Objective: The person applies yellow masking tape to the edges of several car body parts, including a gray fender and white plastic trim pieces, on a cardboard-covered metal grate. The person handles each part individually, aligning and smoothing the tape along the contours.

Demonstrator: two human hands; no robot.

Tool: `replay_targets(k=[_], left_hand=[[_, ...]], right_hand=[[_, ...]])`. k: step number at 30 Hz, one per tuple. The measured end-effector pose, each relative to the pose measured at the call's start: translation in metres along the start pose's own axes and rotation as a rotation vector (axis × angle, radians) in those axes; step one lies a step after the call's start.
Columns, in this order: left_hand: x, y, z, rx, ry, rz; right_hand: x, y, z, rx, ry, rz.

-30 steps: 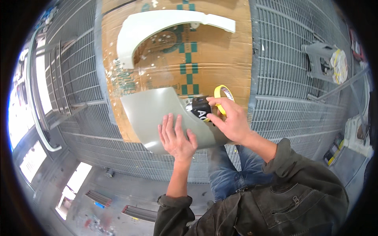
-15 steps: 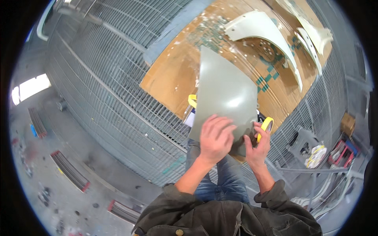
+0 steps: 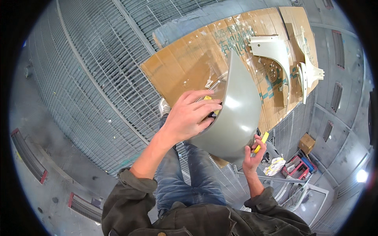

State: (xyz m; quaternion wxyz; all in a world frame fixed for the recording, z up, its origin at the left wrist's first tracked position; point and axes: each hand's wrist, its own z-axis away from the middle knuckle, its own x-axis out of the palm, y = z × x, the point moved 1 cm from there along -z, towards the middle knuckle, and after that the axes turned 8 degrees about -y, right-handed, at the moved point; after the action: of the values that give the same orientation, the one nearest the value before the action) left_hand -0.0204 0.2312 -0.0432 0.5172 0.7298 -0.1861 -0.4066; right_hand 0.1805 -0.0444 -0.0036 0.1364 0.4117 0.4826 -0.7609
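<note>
A smooth grey curved body panel [image 3: 240,114], glossy and tilted, stands in front of me over the cardboard. At its left edge is my left hand [image 3: 189,116], fingers spread and stretched toward the rim; a bit of something yellow [image 3: 207,98] shows behind the fingers. By the panel's lower right corner, my right hand [image 3: 254,155] is closed around a roll of yellow tape [image 3: 261,142], seen nearly edge-on, with the thumb close to the panel. Whether the right fingers also grip the panel's edge I cannot tell.
A cardboard sheet [image 3: 173,74] lies on a metal grating [image 3: 106,90]. On its right part rest a white fender-shaped panel [image 3: 271,49] and further white parts [image 3: 313,73]. At the right stand a brown box [image 3: 306,143], a red crate [image 3: 296,168] and a white-yellow bag [image 3: 274,166].
My left hand has moved from the panel's face to its left edge. The panel has turned and tilted, showing more curve. My right hand stays at the lower right corner with the tape.
</note>
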Motion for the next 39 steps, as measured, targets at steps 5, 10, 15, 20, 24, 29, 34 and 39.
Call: replay_targets(k=[5,10,15,20,24,29,34,39], left_hand=[[0.004,-0.009,-0.006,0.038,-0.017,0.026],[-0.003,-0.017,-0.003,0.098,-0.054,-0.074],[-0.010,-0.020,-0.001,0.094,-0.158,-0.123],[-0.011,-0.024,-0.005,0.180,-0.093,-0.126],[-0.006,-0.029,-0.006,0.091,-0.064,0.114],[-0.010,-0.032,-0.012,-0.202,-0.240,0.408],[-0.005,-0.042,-0.020,-0.398,-0.402,0.581],[0.000,-0.048,-0.028,-0.606,-0.483,0.734]], right_hand=[[0.003,-0.002,-0.003,-0.031,0.003,0.003],[0.002,0.000,-0.001,-0.029,-0.002,0.037],[0.002,-0.005,-0.002,-0.008,-0.021,0.047],[0.003,-0.007,-0.002,0.002,-0.009,0.038],[0.002,0.000,-0.002,-0.035,0.000,0.058],[0.003,-0.009,-0.004,0.006,-0.006,0.048],[0.003,-0.007,-0.004,0.008,-0.014,0.035],[0.003,0.001,-0.002,-0.031,0.018,0.057]])
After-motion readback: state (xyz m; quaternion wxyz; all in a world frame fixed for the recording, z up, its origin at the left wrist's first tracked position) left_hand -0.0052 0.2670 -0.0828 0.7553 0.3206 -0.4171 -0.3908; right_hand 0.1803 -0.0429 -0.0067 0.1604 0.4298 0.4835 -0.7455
